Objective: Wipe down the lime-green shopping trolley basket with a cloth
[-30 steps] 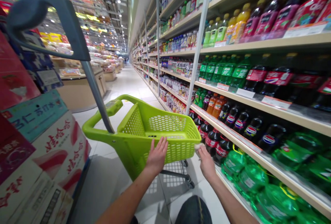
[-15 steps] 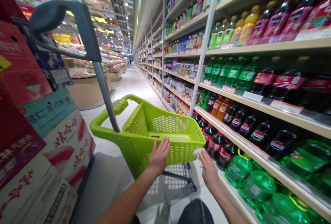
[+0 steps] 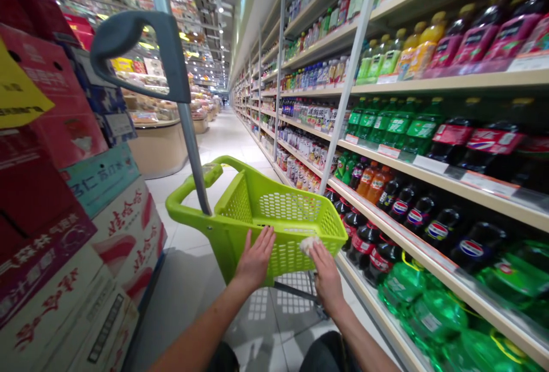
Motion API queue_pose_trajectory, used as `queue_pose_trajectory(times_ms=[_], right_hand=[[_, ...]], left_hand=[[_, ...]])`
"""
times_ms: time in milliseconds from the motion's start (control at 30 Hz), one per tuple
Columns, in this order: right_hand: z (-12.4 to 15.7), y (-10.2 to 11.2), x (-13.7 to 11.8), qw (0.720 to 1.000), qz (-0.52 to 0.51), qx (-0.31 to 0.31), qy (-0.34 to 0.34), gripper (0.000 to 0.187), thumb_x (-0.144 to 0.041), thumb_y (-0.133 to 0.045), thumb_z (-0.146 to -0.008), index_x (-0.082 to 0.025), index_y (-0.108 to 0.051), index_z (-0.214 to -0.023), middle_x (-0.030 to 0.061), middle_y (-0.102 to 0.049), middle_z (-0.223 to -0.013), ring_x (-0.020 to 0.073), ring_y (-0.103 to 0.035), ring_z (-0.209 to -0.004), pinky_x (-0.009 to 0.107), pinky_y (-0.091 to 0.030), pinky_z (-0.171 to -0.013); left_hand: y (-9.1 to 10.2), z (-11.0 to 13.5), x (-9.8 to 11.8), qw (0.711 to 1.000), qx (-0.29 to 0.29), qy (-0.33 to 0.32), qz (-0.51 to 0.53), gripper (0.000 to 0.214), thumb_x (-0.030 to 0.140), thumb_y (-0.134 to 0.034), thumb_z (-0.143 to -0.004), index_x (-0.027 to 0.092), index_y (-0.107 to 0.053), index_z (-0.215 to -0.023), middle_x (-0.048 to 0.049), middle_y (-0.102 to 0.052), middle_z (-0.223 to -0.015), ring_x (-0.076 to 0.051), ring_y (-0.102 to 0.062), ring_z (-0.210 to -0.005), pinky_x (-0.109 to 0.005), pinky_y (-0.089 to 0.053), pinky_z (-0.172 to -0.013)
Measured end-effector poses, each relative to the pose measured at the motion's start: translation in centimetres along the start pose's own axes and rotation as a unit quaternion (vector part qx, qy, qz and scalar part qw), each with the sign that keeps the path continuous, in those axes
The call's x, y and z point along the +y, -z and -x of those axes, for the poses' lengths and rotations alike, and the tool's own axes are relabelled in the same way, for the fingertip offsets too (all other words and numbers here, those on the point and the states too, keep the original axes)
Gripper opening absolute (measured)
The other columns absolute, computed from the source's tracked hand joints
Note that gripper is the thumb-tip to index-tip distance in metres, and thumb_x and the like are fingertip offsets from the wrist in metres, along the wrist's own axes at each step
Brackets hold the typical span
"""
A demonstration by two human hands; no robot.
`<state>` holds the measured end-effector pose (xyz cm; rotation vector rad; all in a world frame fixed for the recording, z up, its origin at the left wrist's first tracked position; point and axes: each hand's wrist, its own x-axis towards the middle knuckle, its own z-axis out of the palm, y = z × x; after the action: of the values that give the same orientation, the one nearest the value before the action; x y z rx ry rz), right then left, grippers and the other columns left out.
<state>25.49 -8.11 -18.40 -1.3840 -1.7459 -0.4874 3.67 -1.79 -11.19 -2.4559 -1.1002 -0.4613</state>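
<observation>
White cloth (image 3: 307,245) in right grip (image 3: 328,277), against green cart (image 3: 285,236).

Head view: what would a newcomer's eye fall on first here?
The lime-green cart in the middle, with the left hand laid flat against its near side and the right hand holding a whitish wad at that same side, nearer the shelves. Next, the colorful drink bottles lining the right, then the stacked cartons on the left.
</observation>
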Motion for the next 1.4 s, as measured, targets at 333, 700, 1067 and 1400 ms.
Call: queue_pose_trajectory(times_ms=[333, 700, 1067, 1400], right_hand=[[-3.6, -1.8, -4.7, 0.997, -0.043, -0.027, 0.06, 0.063, 0.004, -0.031, -0.07, -0.018, -0.041, -0.128, 0.008, -0.046, -0.129, 0.0184, -0.032, -0.125, 0.042, -0.036, -0.1], [-3.2, -4.8, -8.4, 0.992, -0.046, -0.085, 0.086, 0.063, 0.005, -0.033, -0.066, -0.017, -0.047, -0.124, 0.0085, -0.052, -0.123, 0.0195, -0.039, -0.122, 0.039, -0.038, -0.097], [-6.5, -5.8, -13.2, 0.981, -0.079, -0.067, 0.165, 0.05, -0.001, -0.036, -0.076, -0.018, -0.05, -0.12, 0.0073, -0.056, -0.118, 0.0171, -0.035, -0.124, 0.035, -0.038, -0.097], [-12.2, -5.1, -18.0, 0.969, -0.15, -0.011, 0.198, 0.047, -0.005, -0.036, -0.08, -0.016, -0.045, -0.125, 0.0099, -0.053, -0.122, 0.019, -0.027, -0.128, 0.042, -0.035, -0.099]], left_hand=[[0.7, 1.9, -1.7, 1.0, 0.015, 0.012, -0.017, 0.057, 0.01, -0.036, -0.072, 0.016, -0.037, -0.129, -0.0066, -0.034, -0.138, -0.019, -0.024, -0.13, -0.048, -0.014, -0.106], [2.3, 5.6, -5.5, 0.996, 0.044, 0.074, -0.026, 0.054, 0.009, -0.035, -0.072, 0.015, -0.043, -0.124, -0.0064, -0.038, -0.135, -0.019, -0.029, -0.128, -0.048, -0.015, -0.106], [2.2, 8.7, -7.6, 0.989, 0.049, 0.139, -0.018, 0.057, 0.007, -0.036, -0.068, 0.015, -0.043, -0.124, -0.0085, -0.04, -0.134, -0.02, -0.031, -0.127, -0.048, -0.009, -0.107], [6.3, 7.4, -10.9, 0.973, 0.093, 0.208, -0.026, 0.052, 0.01, -0.036, -0.073, 0.009, -0.041, -0.125, -0.0129, -0.036, -0.136, -0.022, -0.027, -0.128, -0.049, -0.007, -0.106]])
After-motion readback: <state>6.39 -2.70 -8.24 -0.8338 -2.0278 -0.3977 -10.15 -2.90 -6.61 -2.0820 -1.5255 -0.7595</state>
